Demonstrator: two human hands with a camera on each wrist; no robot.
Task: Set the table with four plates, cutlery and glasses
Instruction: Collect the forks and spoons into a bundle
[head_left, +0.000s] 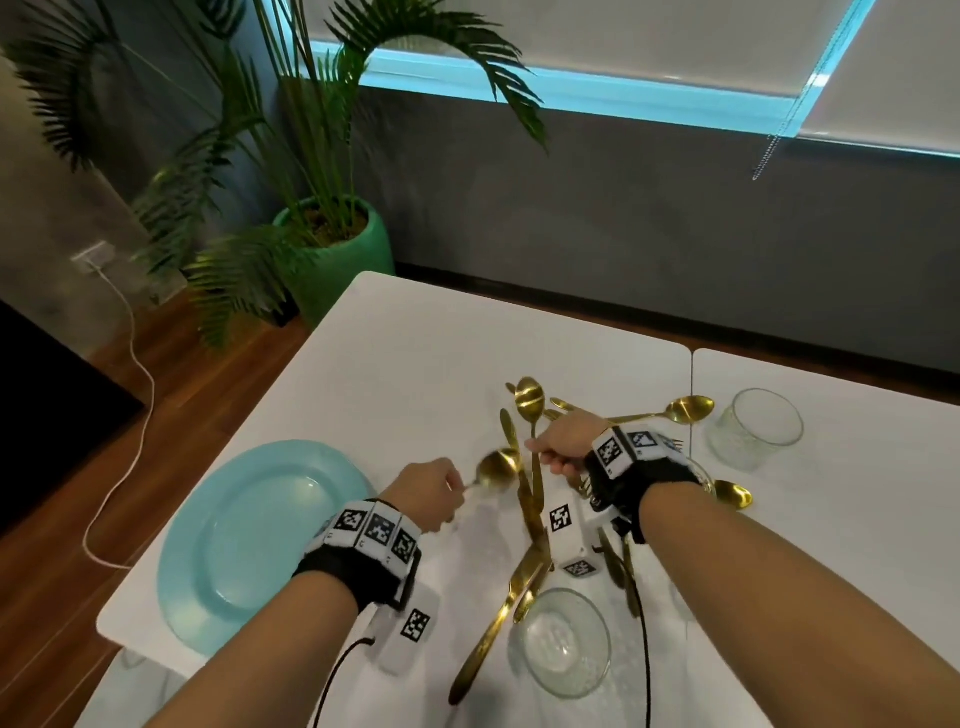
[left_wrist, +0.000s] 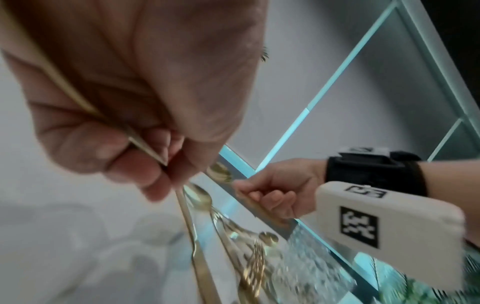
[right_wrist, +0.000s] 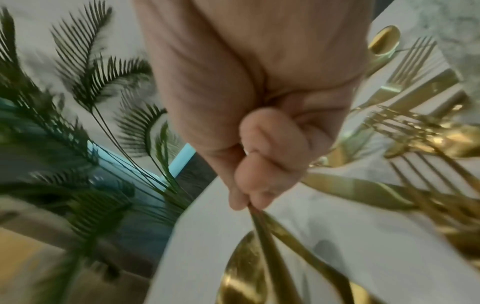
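Observation:
A light blue plate (head_left: 249, 535) lies at the near left of the white table (head_left: 415, 338). Just right of it, my left hand (head_left: 441, 496) pinches the thin handle of a gold spoon (head_left: 500, 466), whose bowl hangs above the table; the same handle (left_wrist: 145, 147) shows between thumb and fingers in the left wrist view. Further right, my right hand (head_left: 550, 449) grips a gold spoon (head_left: 529, 397) held upright, together with a gold knife (head_left: 509, 428). Their handles (right_wrist: 270, 232) leave my fist (right_wrist: 259, 164) in the right wrist view.
Loose gold cutlery (head_left: 535, 525) is heaped at the table's middle, with more spoons (head_left: 685, 408) behind my right wrist. One clear glass (head_left: 756, 426) stands at the right, another (head_left: 566, 642) near the front. A potted palm (head_left: 337, 244) stands beyond the far left corner.

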